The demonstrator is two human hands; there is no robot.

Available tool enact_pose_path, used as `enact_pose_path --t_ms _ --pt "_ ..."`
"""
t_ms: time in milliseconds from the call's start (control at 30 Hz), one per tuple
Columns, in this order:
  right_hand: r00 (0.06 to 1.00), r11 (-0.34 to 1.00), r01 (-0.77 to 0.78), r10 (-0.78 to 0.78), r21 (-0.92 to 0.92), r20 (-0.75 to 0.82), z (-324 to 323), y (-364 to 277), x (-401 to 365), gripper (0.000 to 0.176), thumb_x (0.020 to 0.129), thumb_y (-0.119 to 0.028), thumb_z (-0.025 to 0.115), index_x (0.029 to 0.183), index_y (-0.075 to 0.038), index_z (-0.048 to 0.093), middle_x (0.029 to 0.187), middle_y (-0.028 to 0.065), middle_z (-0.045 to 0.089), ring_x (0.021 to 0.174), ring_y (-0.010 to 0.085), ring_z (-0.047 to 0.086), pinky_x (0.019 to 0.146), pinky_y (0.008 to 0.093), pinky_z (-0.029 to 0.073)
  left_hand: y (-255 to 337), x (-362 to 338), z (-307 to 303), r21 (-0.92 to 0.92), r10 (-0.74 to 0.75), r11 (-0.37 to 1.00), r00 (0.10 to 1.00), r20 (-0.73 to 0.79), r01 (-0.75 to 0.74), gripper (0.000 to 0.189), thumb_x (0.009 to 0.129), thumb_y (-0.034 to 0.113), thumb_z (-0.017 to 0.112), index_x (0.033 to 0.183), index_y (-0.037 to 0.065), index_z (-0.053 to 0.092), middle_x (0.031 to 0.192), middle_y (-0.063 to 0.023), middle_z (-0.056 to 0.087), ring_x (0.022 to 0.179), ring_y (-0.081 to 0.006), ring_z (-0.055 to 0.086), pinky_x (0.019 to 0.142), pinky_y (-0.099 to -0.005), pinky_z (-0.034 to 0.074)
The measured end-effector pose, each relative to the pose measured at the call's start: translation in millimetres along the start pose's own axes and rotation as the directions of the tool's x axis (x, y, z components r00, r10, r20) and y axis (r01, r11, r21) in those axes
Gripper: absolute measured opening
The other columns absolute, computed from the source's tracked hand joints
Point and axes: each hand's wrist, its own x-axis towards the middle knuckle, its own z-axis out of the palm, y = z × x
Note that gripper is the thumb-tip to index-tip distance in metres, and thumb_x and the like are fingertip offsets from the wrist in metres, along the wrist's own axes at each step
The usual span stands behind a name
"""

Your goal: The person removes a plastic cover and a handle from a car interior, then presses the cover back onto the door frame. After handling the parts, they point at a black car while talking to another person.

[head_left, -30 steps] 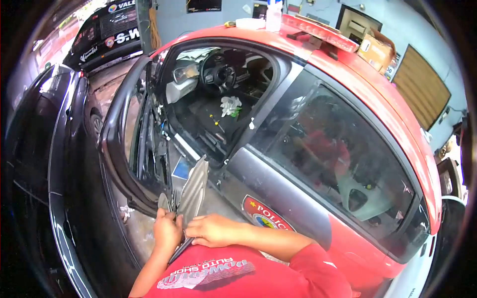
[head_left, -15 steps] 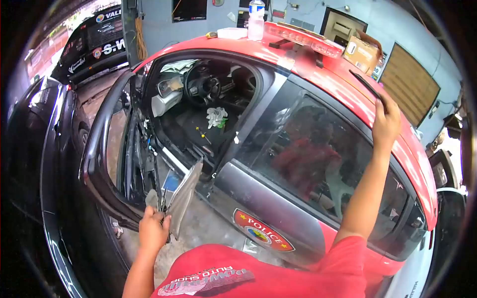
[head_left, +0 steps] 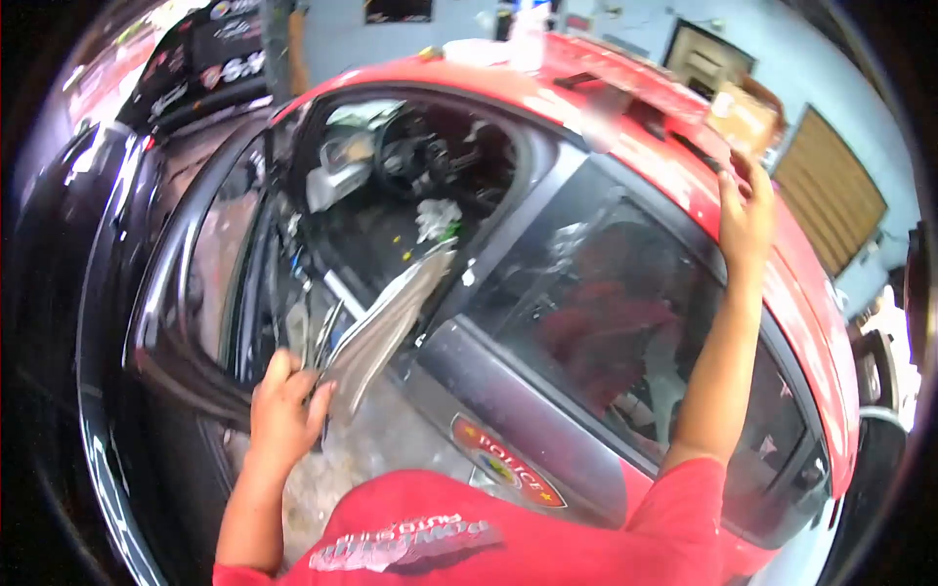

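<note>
Far L: black car [head_left: 59, 293], parked just beside the open door [head_left: 166, 342] of a red-&-gray car [head_left: 528, 410]. Black van [head_left: 200, 78] in bkgd, top L.

L hand [head_left: 285, 405] is in front of the open door, fingers bent & thumb in, clamped on the lower end of a gray sheet [head_left: 391, 317]. Sheet's tilted, upper end pointing up & R, in front of the car's door opening. A few thin strips stick up next to it, too blurry to ID.

Inside car: steering wheel [head_left: 403, 161], & R of it, lower, a crumpled white wad [head_left: 438, 219] w/ a bit of green by it.

Mid: police badge [head_left: 506, 461] on the rear door, above the red shirt [head_left: 508, 527]. Up top, bottle [head_left: 529, 39] stands on the roof, then light bar [head_left: 635, 76] to its R.

R hand [head_left: 747, 220] is raised at the roof edge, thumb & fingers apart. Thin dark strip [head_left: 699, 153] lies on the roof right by the fingertips; can't tell if they touch. Cardboard box [head_left: 743, 117] is just above the hand. Far R: brown panel [head_left: 832, 190] on the wall.
</note>
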Motion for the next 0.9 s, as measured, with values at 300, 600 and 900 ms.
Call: enact_pose_path --t_ms 300,600,900 --pt "0.747 0.740 -0.296 -0.214 0.604 0.629 141.1 -176.7 -221.1 0.098 0.082 -0.018 0.091 0.167 -0.012 0.042 0.149 0.0172 0.062 0.140 0.0283 0.058 0.114 0.0410 0.049 12.0 25.8 -28.5 -0.064 0.040 0.998 0.980 0.195 -0.028 0.029 0.085 0.017 0.090 0.090 -0.004 0.070 0.093 -0.0146 0.056 0.083 -0.0333 0.059 0.074 -0.0424 0.049" --pt "0.778 0.549 -0.351 -0.281 0.759 0.563 196.6 -167.0 -223.2 0.019 0.090 0.006 0.071 0.107 0.003 0.079 0.105 0.0059 0.062 0.092 0.0155 0.067 0.078 0.0282 0.056 -22.7 7.6 -42.5 -0.005 -0.150 0.987 0.946 0.287 0.158 0.042 0.073 0.021 0.099 0.100 -0.003 0.077 0.094 -0.0137 0.061 0.089 -0.0314 0.064 0.078 -0.0418 0.052" --pt "0.767 0.488 -0.479 -0.173 0.730 0.618 191.3 -148.2 -230.3 0.016 0.092 0.005 0.069 0.106 0.006 0.077 0.103 0.0114 0.074 0.092 0.0200 0.071 0.085 0.0305 0.055 2.6 -30.7 -92.0 0.117 -0.437 0.900 0.866 0.244 0.421 0.038 0.069 0.010 0.095 0.104 0.005 0.083 0.088 -0.0113 0.059 0.085 -0.0297 0.063 0.076 -0.0403 0.050"
